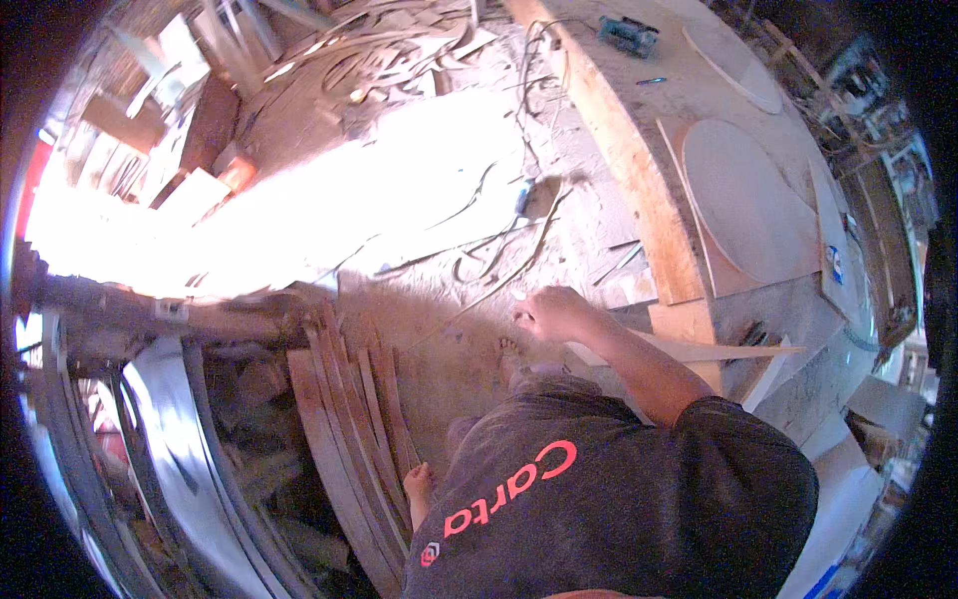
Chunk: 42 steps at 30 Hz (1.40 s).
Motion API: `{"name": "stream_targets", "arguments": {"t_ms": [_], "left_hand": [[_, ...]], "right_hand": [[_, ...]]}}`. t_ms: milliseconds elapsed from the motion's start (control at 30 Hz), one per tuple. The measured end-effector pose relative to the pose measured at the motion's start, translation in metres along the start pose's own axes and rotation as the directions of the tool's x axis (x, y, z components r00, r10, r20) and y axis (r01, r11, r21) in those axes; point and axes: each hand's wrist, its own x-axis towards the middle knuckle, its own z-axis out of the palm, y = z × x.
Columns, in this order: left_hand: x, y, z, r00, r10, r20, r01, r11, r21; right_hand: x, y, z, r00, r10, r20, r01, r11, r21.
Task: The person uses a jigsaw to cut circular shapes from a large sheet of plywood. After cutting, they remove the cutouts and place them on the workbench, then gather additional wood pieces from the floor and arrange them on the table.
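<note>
My right hand (551,314) is held out in front of my body, above the dusty floor near the bench's corner. Its fingers are curled in, with a small pale bit at the fingertips that I cannot make out. Low at my left side, my left hand (419,483) is closed next to several long, curved wooden strips (344,439). Whether it grips the edge of one is unclear, since my black shirt hides part of that arm. A pointed wooden piece (689,350) passes behind my right forearm.
A workbench (639,190) on the right carries round flat panels (743,195), a teal power tool (629,37) and a blue pen (652,81). Cables (499,255) and a blue tool (523,198) lie on the floor. Wood offcuts (409,60) are heaped farther off; shiny curved sheets (185,449) stand left.
</note>
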Motion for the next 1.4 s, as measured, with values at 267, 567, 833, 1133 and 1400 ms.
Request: {"name": "stream_targets", "arguments": {"t_ms": [267,567,833,1133,1400], "left_hand": [[0.162,0.111,0.04,0.966,0.083,0.244,-0.21,0.8,0.562],[0.341,0.37,0.077,0.927,0.081,0.366,-0.333,0.628,0.704],[0.43,0.61,0.259,0.894,0.199,0.402,-0.443,0.534,0.72],[0.343,0.612,0.476,0.69,0.431,0.582,-0.724,0.412,0.553],[0.233,0.637,0.629,0.569,0.378,0.73,-0.783,-0.023,0.622]], "right_hand": [[0.069,0.039,-0.099,0.902,0.235,-0.362,-0.193,0.97,0.149],[0.07,0.061,-0.062,0.663,0.642,-0.385,-0.474,0.758,0.448],[0.08,0.123,-0.095,0.262,0.795,-0.547,-0.498,0.596,0.63],[0.086,0.379,-0.212,-0.019,0.801,-0.598,-0.492,0.513,0.703],[0.193,0.542,-0.284,-0.108,0.842,-0.528,-0.562,0.387,0.732]]}}
